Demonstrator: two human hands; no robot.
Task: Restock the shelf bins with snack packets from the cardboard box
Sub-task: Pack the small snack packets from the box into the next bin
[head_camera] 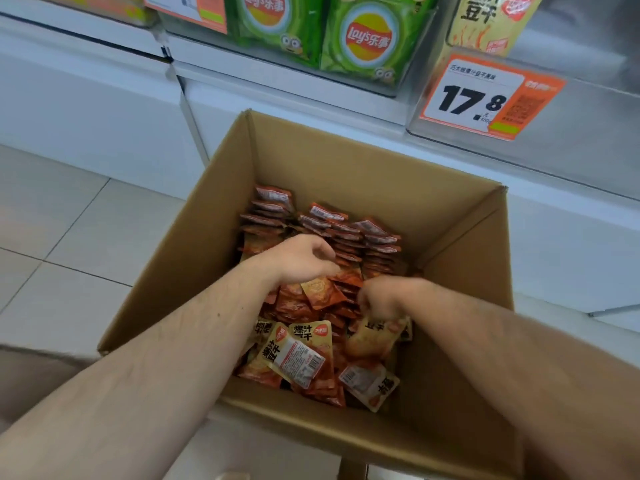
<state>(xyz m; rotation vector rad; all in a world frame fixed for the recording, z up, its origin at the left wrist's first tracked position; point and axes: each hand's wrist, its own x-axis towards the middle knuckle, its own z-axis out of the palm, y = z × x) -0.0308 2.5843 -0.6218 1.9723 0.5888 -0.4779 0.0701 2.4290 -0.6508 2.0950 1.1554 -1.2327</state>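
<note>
An open cardboard box (346,161) stands on the floor before the shelf, holding several small orange and tan snack packets (298,351), some stacked in rows at the back, others loose at the front. Both my arms reach down into it. My left hand (304,258) hovers over the middle of the pile with its fingers curled downward, touching the packets; what it holds is hidden. My right hand (381,299) grips a tan snack packet (372,341) that hangs below its fingers.
Above the box a clear shelf bin (571,126) carries an orange price tag reading 17.8 (485,98) and tan packets. Green chip bags (363,39) fill the bin to its left. White shelf base panels and pale floor tiles (69,220) lie left of the box.
</note>
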